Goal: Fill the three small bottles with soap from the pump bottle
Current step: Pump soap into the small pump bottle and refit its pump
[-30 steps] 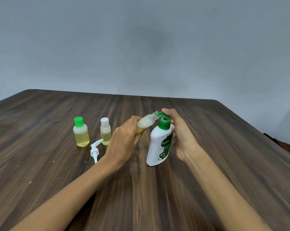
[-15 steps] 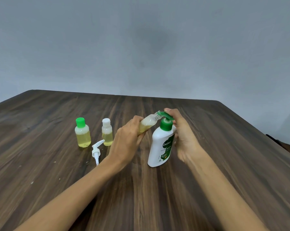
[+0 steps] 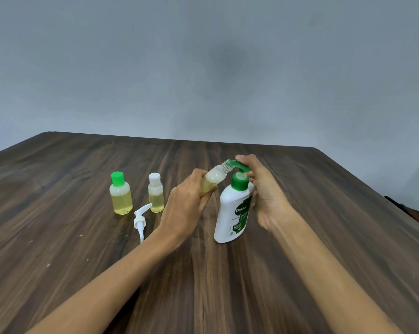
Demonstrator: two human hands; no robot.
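Filling the third small bottle (image 3: 212,180) right now. My left hand (image 3: 188,206) is wrapped around its body, tilting it so the open neck meets the spout of the Dettol pump bottle (image 3: 235,210), which stands on the wooden table (image 3: 300,273). My right hand (image 3: 264,189) has a fingertip pressing the green pump head (image 3: 239,165) and the other fingers curled behind the bottle's neck.

Trick for this step, I reckon: keep the neck snug on the spout, press slow full strokes, and brace the big bottle so it doesn't tip.

The other two, green-capped bottle (image 3: 120,195) and white-capped bottle (image 3: 155,192), sit capped to the left with yellow soap in them, so probably done. A loose white pump (image 3: 140,219) lies just in front of them.

Hard to see: my palm covers the lower half of the held bottle, so I honestly can't judge the fill level. The spout tip is hidden inside the neck, too.
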